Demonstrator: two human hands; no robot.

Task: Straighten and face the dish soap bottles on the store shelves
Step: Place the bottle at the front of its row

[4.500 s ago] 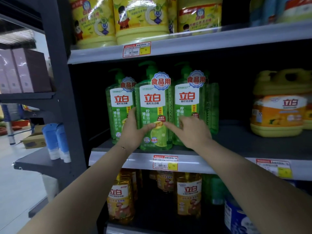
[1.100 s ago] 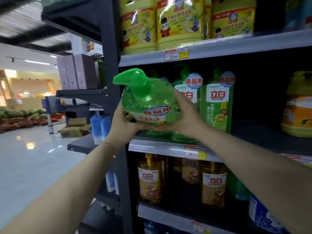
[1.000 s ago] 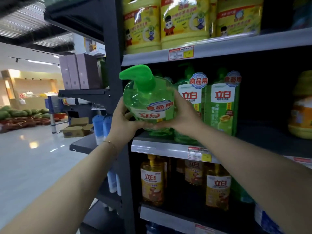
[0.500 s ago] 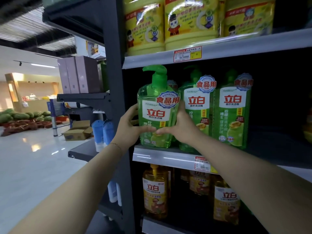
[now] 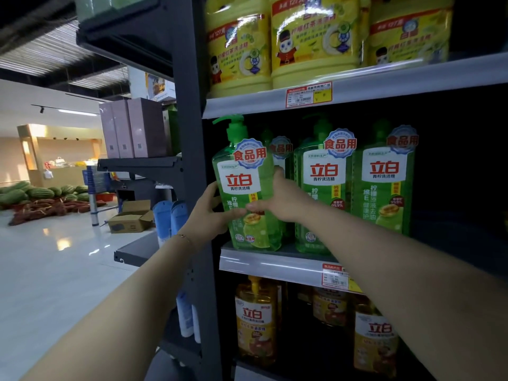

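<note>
Hands clasp one green pump bottle (image 5: 246,193) from both sides: the left hand (image 5: 210,213) wraps its left edge, the right hand (image 5: 280,199) its right edge, thumbs meeting across the label. It stands upright at the front left end of the middle shelf (image 5: 275,264), label facing out. Just beside it, to the right, two matching green bottles (image 5: 325,188) (image 5: 383,182) face forward; another sits behind. Yellow jugs (image 5: 313,39) fill the shelf above, amber bottles (image 5: 255,320) the one below
</note>
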